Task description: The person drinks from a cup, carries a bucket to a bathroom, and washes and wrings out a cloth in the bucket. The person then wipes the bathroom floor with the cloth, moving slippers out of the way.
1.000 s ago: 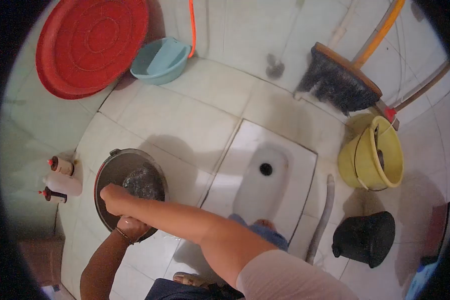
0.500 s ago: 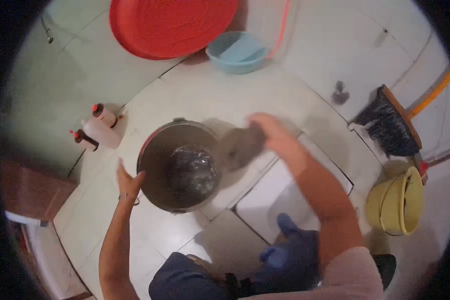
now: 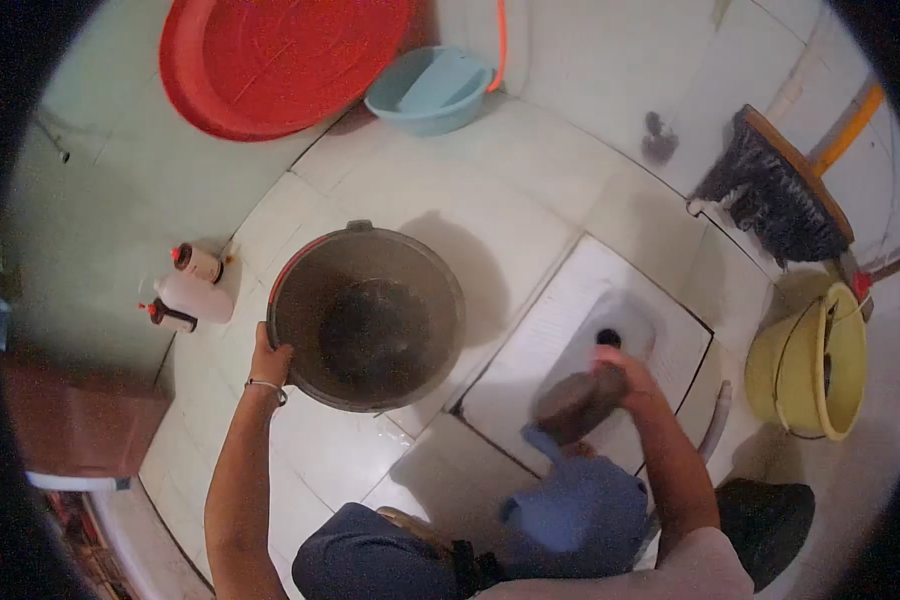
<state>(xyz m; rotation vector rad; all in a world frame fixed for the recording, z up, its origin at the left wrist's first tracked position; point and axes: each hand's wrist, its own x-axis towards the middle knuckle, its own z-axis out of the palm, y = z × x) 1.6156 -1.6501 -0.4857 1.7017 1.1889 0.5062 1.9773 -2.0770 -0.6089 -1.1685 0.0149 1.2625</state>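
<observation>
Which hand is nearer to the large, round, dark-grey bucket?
Left. The left hand touches the bucket at its rim; the right hand is apart from it, over the white squat toilet.

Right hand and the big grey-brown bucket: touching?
Apart. The head view shows floor tile and part of the squat toilet plainly between the right hand and the bucket.

You could read no words, numbers or signs; any print on the bottles was too small.
</observation>
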